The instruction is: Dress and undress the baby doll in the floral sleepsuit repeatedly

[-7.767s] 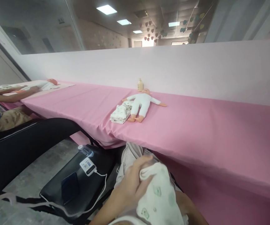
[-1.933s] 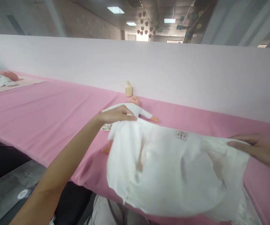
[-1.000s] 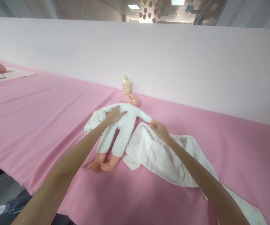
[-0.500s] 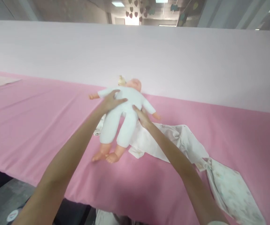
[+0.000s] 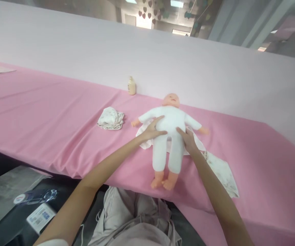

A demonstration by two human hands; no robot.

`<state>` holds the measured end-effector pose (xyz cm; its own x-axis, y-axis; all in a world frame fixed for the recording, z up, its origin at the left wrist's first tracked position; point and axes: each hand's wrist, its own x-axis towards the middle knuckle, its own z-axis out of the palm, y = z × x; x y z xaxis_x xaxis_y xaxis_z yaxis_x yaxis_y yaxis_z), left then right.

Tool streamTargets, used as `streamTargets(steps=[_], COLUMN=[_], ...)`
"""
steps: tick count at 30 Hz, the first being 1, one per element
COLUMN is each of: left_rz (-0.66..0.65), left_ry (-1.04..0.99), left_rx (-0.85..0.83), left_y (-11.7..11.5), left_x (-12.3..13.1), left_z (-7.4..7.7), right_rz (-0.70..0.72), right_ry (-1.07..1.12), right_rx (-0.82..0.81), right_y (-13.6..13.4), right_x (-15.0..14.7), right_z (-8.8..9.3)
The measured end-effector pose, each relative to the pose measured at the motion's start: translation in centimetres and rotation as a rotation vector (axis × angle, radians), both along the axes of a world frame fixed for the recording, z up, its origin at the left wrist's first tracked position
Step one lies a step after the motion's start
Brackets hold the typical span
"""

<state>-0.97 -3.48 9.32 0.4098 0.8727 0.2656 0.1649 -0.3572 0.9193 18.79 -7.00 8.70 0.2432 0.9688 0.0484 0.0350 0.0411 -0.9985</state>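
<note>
A baby doll (image 5: 171, 119) in a white body lies face up, its bare feet toward me. My left hand (image 5: 153, 131) grips its side at the waist, thumb across the belly. On the opposite side, my right hand (image 5: 187, 138) clasps the hip, with the thumb on top and the other fingers partly hidden. Beneath the doll spreads a white baby garment (image 5: 144, 140), mostly covered by the body. A pale patterned cloth (image 5: 221, 172) extends from it to the right, beside my right forearm.
Left of the doll sits a folded patterned cloth (image 5: 110, 118). A cream pump bottle (image 5: 131, 86) stands against the white wall on the pink-covered table (image 5: 67, 126). Below the table edge are a plastic bottle (image 5: 36, 197) and a white box (image 5: 41, 218).
The doll has moved right, held by both hands, and is now over the white garment. The folded cloth and pump bottle, partly hidden before, show fully. The view has shifted.
</note>
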Motion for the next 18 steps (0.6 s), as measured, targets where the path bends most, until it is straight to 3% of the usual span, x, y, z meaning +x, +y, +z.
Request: streamTargets(steps=[4,9,12,15,18], left_rz=[-0.009,0.037,0.054,0.062,0.126], left_ry=[0.016,0.117,0.184,0.290,0.444], left_rx=[-0.049,0.009,0.048,0.122,0.198], left_y=[-0.7,-0.6,-0.6,0.1,2.4], left_x=[2.7,4.2,4.1,3.1,1.5], left_z=[-2.6,-4.9,-5.7,-5.7,-4.8], right_rz=[0.013,-0.011,-0.099,-0.198,-0.067], right_ry=[-0.030,-0.195,-0.502,-0.953,-1.233], right_rx=[-0.084,0.001,0.048,0.259,0.430], right_y=[-0.9,-1.1,-0.9,0.9,5.0], right_x=[2.5,3.8,4.4,4.1,1.7], right_z=[-2.3,-4.5,-5.4,-4.9,-3.2])
